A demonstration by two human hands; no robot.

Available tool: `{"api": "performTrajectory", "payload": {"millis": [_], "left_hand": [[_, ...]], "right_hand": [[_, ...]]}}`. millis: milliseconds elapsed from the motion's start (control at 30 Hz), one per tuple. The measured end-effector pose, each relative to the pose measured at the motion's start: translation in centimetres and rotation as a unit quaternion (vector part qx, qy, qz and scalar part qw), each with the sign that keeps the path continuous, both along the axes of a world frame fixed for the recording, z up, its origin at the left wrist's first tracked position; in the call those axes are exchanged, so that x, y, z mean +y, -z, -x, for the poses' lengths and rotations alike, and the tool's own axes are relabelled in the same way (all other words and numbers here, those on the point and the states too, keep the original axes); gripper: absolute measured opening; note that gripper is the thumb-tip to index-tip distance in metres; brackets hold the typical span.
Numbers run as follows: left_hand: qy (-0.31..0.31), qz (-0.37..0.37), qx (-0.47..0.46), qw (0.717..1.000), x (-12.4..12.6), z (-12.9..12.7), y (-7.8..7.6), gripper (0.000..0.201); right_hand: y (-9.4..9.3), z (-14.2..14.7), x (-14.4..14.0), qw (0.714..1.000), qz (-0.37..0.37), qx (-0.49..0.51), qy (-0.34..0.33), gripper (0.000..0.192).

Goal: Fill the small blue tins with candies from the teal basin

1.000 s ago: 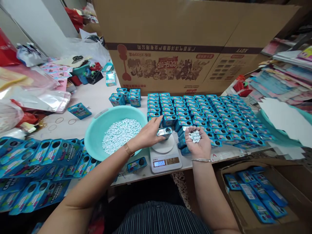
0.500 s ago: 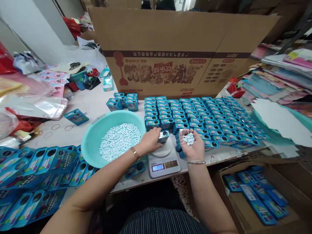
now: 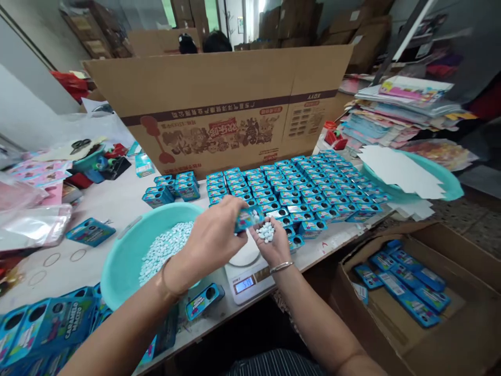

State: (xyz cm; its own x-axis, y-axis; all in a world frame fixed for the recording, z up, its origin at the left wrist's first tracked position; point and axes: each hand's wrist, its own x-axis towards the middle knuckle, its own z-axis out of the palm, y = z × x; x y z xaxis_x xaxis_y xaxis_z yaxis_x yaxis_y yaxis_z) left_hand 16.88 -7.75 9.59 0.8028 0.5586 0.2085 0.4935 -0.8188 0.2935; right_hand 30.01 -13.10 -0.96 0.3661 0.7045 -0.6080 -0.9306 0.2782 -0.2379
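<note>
The tin (image 3: 248, 218) has come up off the scale (image 3: 246, 271), gripped in her left hand (image 3: 213, 237) against the right hand (image 3: 270, 243), cupped open under a heap of candies (image 3: 266, 231), so filling looks underway.

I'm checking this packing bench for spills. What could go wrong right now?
The right hand cups a loose heap of candies against the small tin that the left hand holds above the scale; some may roll off the palm. Strays could drop among the packed rows of tins or off the table edge.
</note>
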Motion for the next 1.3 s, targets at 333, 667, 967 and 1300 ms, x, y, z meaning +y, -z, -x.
{"api": "performTrajectory", "payload": {"millis": [333, 667, 967, 1300], "left_hand": [[0.048, -0.049, 0.154, 0.986, 0.3, -1.8, -0.7, 0.025], [-0.104, 0.142, 0.042, 0.984, 1.9, 0.1, 5.3, 0.035], [-0.106, 0.136, 0.038, 0.984, 1.7, 0.5, 9.5, 0.07], [-0.068, 0.098, -0.106, 0.987, 1.8, 3.5, 5.7, 0.096]], "right_hand": [[0.4, 0.7, 0.6, 1.0, -0.003, 0.018, -0.011, 0.024], [0.3, -2.7, -1.1, 0.999, -0.028, 0.017, 0.002, 0.019], [0.2, -4.3, -1.9, 0.998, -0.065, -0.001, -0.001, 0.02], [-0.5, -4.0, -1.8, 0.996, -0.084, -0.015, -0.026, 0.026]]}}
